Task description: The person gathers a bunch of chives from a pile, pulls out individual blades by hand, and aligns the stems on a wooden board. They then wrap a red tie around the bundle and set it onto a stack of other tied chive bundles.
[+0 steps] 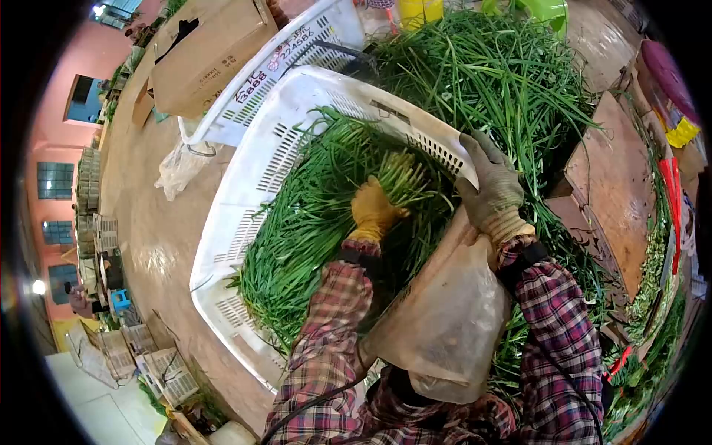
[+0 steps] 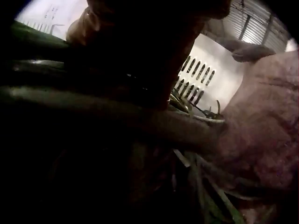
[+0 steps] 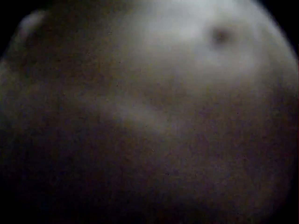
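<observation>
In the head view, my left hand (image 1: 374, 211), in an orange-yellow glove, grips a bunch of garlic chives (image 1: 403, 178) near its pale cut ends. It is inside a white slotted plastic crate (image 1: 215, 222), over more long green chives (image 1: 285, 259). My right hand (image 1: 493, 189), in a grey-green glove, holds the crate's near right corner, thumb over the rim. Dark shapes fill most of the left wrist view, with the slotted crate wall (image 2: 205, 70) showing behind. The right wrist view is a dim blur.
A large heap of chives (image 1: 489, 74) lies beyond the crate's right side. Behind the crate stand a second white crate (image 1: 245, 93) and a cardboard box (image 1: 211, 63). A cloudy plastic sheet (image 1: 452, 319) hangs over my lap. Brown boards (image 1: 612, 193) lie at right.
</observation>
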Demonstrator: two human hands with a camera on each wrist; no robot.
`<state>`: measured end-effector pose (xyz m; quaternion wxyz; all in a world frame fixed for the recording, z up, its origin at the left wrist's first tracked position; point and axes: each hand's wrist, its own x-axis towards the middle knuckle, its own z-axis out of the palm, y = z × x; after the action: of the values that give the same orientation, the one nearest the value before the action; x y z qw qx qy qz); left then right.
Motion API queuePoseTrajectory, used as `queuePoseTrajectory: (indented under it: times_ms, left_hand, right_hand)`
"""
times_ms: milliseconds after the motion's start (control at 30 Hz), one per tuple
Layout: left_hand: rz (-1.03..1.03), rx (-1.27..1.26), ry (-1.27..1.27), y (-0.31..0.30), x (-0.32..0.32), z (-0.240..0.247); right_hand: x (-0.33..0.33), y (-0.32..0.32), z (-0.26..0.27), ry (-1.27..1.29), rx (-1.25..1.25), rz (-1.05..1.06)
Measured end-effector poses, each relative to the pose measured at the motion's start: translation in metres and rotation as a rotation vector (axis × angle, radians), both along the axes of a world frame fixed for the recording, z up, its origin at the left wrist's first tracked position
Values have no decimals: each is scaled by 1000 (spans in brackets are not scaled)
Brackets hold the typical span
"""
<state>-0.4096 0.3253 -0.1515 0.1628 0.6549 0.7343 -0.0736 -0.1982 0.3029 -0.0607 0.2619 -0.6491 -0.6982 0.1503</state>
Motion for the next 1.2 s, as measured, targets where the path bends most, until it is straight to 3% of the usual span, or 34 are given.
queuePoseTrajectory:
  times_ms: [133,267,367,400,567,667,767,800,867,900,1000,1033,1100,1167,1200]
  left_hand:
    - [-172,88,52,-17,1,-9]
    - [-197,140,38,-31,7,-7]
    - [-117,18,45,-28,12,-7]
    - [-140,146,66,-30,12,-17]
    - [-155,209,92,-27,-1,-32]
    - [-115,97,-231,-11,-17,-10]
    - [-65,16,-506,12,-44,-18]
    - [-69,14,-503,16,-50,-14]
    - [71,-44,-790,21,-60,-6]
    - [69,-46,-791,24,-65,-8]
    - [126,94,-690,35,-85,-15]
    - [123,89,-627,32,-76,25]
    - [62,166,-209,43,-80,39]
    - [-34,224,-79,57,-79,41]
    - [23,146,50,67,-77,36]
  right_hand:
    - [-1,-2,4,15,-10,-7]
    - [0,0,1,15,4,2]
    - [-2,0,5,16,-23,-5]
    - [-2,-1,5,7,-27,-4]
    - [-2,0,5,6,-62,-21]
    - [1,-1,-1,-2,-25,-8]
    - [1,-1,-1,21,-14,-7]
    - [1,0,-1,14,-4,-7]
    - [0,0,1,1,-36,-16]
    - [0,0,1,0,-37,-19]
    - [1,-1,0,5,-28,-19]
    - [2,-1,0,10,-31,-25]
    - [3,-1,-1,32,29,4]
    - [1,-1,-2,20,30,-12]
    - [1,-3,-2,23,23,-17]
